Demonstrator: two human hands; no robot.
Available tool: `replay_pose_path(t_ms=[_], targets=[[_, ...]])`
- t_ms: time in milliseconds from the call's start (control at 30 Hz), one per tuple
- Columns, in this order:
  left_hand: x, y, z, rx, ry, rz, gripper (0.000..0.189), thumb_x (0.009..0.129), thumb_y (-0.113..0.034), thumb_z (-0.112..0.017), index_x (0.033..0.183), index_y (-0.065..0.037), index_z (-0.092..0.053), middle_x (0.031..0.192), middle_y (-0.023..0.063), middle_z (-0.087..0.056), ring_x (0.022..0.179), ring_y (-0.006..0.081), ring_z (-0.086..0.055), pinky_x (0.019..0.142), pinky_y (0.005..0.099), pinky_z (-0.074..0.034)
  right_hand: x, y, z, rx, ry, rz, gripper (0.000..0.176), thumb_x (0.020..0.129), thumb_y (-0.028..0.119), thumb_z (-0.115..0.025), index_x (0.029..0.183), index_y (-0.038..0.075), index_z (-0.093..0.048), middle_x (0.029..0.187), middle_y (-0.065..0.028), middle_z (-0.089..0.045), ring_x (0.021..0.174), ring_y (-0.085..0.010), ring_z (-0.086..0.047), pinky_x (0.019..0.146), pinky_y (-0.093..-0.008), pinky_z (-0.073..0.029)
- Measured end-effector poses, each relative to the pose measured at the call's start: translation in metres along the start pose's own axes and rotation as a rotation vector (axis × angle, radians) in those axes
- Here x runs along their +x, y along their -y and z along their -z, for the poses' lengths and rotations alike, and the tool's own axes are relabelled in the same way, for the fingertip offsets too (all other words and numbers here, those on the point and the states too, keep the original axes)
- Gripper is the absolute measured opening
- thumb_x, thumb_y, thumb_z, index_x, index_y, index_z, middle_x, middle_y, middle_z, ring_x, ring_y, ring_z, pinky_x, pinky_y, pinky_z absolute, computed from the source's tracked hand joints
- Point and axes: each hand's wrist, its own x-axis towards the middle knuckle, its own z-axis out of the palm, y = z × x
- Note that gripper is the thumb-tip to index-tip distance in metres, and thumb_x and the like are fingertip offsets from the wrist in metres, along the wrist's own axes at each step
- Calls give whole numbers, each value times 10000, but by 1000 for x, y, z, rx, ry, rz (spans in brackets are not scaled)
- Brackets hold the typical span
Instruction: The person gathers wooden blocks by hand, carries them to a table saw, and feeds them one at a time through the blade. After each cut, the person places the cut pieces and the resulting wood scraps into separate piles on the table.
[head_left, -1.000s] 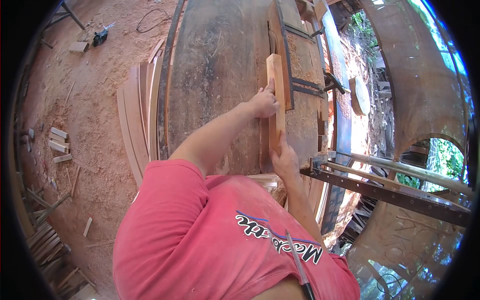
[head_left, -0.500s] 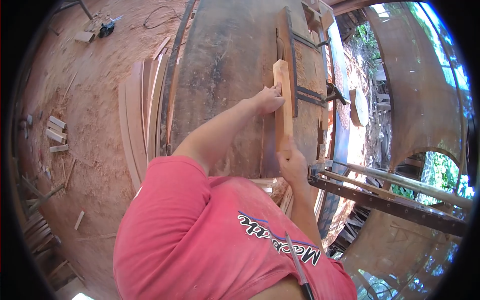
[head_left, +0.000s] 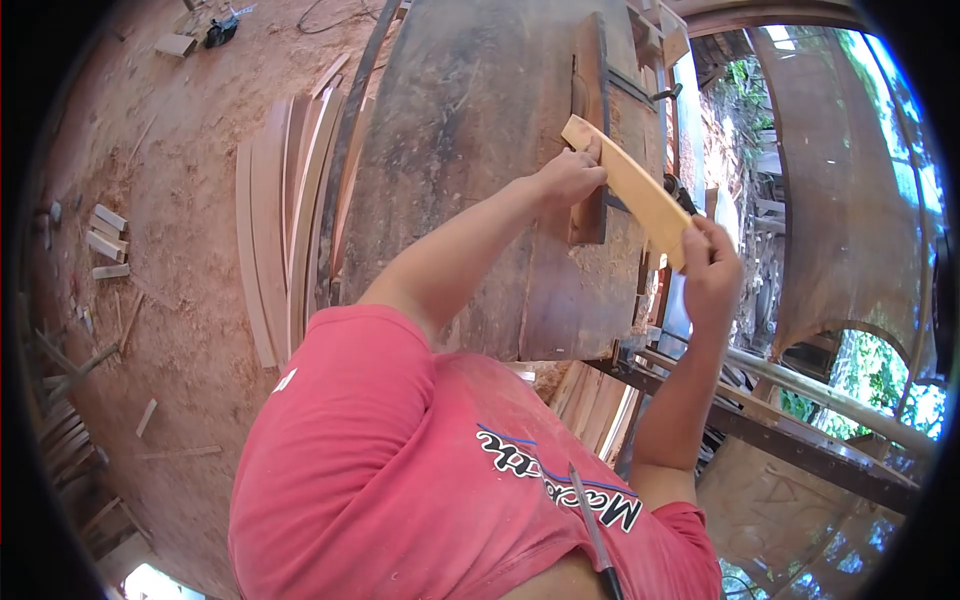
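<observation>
A curved, light-coloured piece of wood is held in both my hands, slanting over the right side of the worktable. My left hand is closed around its far end, with a finger along the top. At the near end, my right hand pinches the wood between thumb and fingers, out past the table's right edge. Below the piece, a wooden fence lies along the table, partly hidden by my left hand and the wood.
Long boards lean along the table's left side. Short wood blocks lie on the dusty ground. A clamp sits at the table's right edge. A metal beam runs off to the right, and a brown sheet hangs beyond.
The wood has come away from alongside the fence and turned, its near end swinging right. My right hand has moved right and up with it; my left hand has shifted slightly right.
</observation>
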Motion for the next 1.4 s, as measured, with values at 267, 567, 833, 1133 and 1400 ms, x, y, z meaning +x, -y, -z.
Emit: replay_pose_path(t_ms=[267,567,833,1133,1400], targets=[[26,7,-5,-121,-154,-34,760,844,-261,-471,1453,127,-237,1428,336,-400,1288,383,-488,1042,330,-384,88,29,14,-106,-38,155,384,928,357,-548,1006,1,-669,827,-132,-653,783,-196,-601,771,-349,-468],[41,1,2,-172,-151,16,542,880,-314,-436,1121,126,-642,1586,262,-119,1384,364,-382,1135,329,-280,180,36,22,-92,149,195,396,924,355,-566,975,-19,-683,856,-89,-663,809,-157,-581,788,-309,-449],[66,22,-9,-218,-151,66,507,883,-314,-461,1088,99,-673,1588,260,-124,1427,367,-303,1159,321,-239,218,48,11,15,177,236,415,930,356,-566,1025,-29,-689,927,-85,-671,881,-164,-602,828,-300,-448],[33,-4,1,-135,-107,78,746,866,-263,-456,1447,117,-186,1451,324,-372,1285,420,-464,1148,374,-267,132,20,21,-220,74,318,497,915,353,-569,1259,-5,-544,1082,-195,-638,1002,-269,-625,892,-379,-467],[-30,47,-42,-2,51,-33,409,815,-217,-480,928,108,-700,1600,251,-75,1372,381,-381,1168,562,-183,-106,-54,-67,-139,51,57,501,766,187,-735,1201,1,-571,1055,-232,-651,963,-388,-642,829,-437,-506]])
